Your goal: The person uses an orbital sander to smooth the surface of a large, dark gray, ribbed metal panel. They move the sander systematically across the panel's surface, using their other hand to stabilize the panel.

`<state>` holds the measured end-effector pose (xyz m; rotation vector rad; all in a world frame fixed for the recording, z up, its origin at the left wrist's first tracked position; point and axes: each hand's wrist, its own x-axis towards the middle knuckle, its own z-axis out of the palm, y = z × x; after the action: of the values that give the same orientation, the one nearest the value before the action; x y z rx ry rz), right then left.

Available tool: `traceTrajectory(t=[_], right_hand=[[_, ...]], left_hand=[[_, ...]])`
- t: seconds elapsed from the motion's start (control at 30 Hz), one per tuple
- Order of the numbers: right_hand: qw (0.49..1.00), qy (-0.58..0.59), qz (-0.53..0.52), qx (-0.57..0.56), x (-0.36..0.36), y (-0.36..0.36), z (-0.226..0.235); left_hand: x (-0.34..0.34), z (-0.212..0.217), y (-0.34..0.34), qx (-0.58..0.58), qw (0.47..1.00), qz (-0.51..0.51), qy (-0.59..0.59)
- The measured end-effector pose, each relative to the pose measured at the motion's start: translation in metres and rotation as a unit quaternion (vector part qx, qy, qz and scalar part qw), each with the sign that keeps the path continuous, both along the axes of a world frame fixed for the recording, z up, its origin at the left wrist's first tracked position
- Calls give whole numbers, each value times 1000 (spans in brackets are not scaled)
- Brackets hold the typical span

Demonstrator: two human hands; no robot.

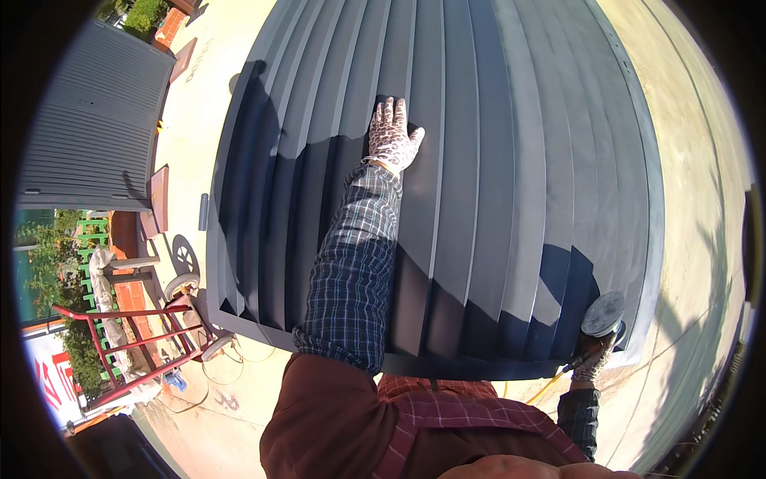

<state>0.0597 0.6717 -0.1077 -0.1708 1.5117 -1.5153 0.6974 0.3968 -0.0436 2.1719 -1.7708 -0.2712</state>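
A: Where are your hands rn?

B: Nearest me, my right hand (594, 361) is closed round a disc sander (604, 314), pad facing up, at the near right corner of the ribbed metal panel (495, 160). A yellow cord (544, 389) trails off it toward me.

A: And the left?

B: Left hand (392, 136) is stretched well out, fingers spread flat on the panel's middle, holding nothing, just pressing. Both are gloved.

A: How does the panel lie?

B: Dark grey, ribs running away from me, so the long axis goes near to far. The right hand's at its near edge, the left further up.

A: Anything w/ labels or signs?

B: Low left there's a red hand cart (140, 343), then a white sign w/ red marks (54, 375) at the edge. Far left, another grey ribbed panel (96, 120). No pkgs that I can see.
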Motion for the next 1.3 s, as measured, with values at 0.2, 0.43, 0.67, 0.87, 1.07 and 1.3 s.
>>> traceTrajectory(t=[0.2,0.43,0.67,0.87,1.07,1.3], right_hand=[[999,37,13,-23,3,-1,-5],[994,91,47,-40,28,-18,16],[991,1,101,-90,23,-25,9],[959,67,272,33,8,-56,61],[885,279,372,14,44,-109,110],[913,70,371,-156,116,-139,188]], left_hand=[[-32,-1,110,29,999,-24,16],[-75,-2,291,87,996,21,12],[-104,23,411,160,987,30,10],[-66,19,433,164,917,363,5],[-36,48,414,375,898,231,-1],[-32,49,419,378,904,199,-29]])
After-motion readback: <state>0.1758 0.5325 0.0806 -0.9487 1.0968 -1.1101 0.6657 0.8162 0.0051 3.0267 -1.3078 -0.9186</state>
